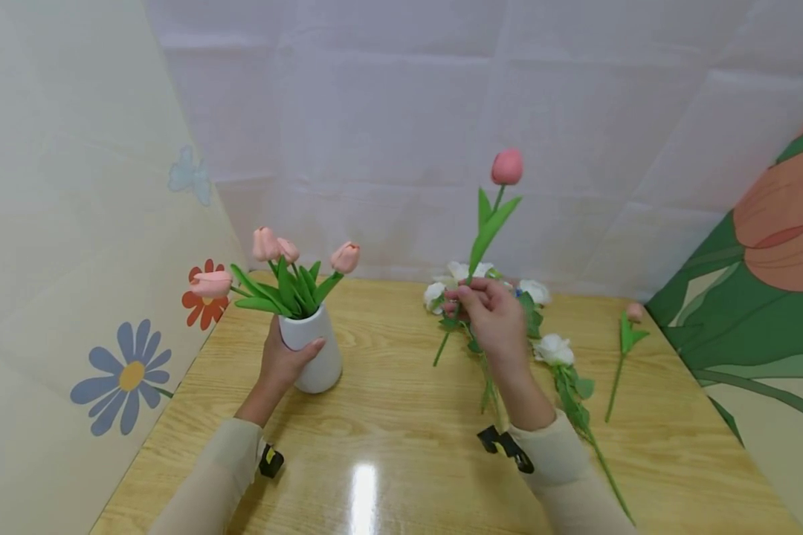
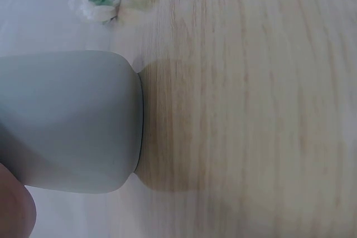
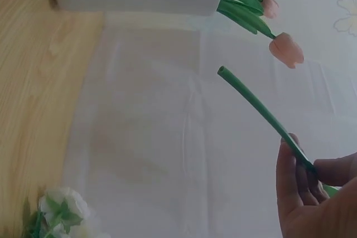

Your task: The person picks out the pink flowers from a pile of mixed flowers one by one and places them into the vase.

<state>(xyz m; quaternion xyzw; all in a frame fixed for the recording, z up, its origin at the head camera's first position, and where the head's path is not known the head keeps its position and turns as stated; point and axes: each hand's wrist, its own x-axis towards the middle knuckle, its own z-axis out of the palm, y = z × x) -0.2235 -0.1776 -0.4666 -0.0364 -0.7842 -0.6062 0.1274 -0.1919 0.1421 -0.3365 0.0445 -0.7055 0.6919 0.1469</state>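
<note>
A white vase (image 1: pixel 323 364) stands upright on the wooden table, with several light pink tulips (image 1: pixel 345 258) spreading from its mouth. My left hand (image 1: pixel 284 360) grips the vase from its left side, thumb across the front. In the left wrist view the lower body of the vase (image 2: pixel 72 121) rests on the table, with only a fingertip showing. Raised above the table, my right hand (image 1: pixel 498 321) pinches a darker pink tulip (image 1: pixel 507 168) by its stem, bloom upward. The right wrist view shows the free lower end of that green stem (image 3: pixel 254 102), apart from the vase.
Behind my right hand lie several white roses (image 1: pixel 534 291) with green leaves. One white rose (image 1: pixel 554 349) with a long stem lies to the right, and a single pink tulip (image 1: pixel 634 312) lies farther right. A pale cloth (image 1: pixel 388 148) hangs along the table's back edge.
</note>
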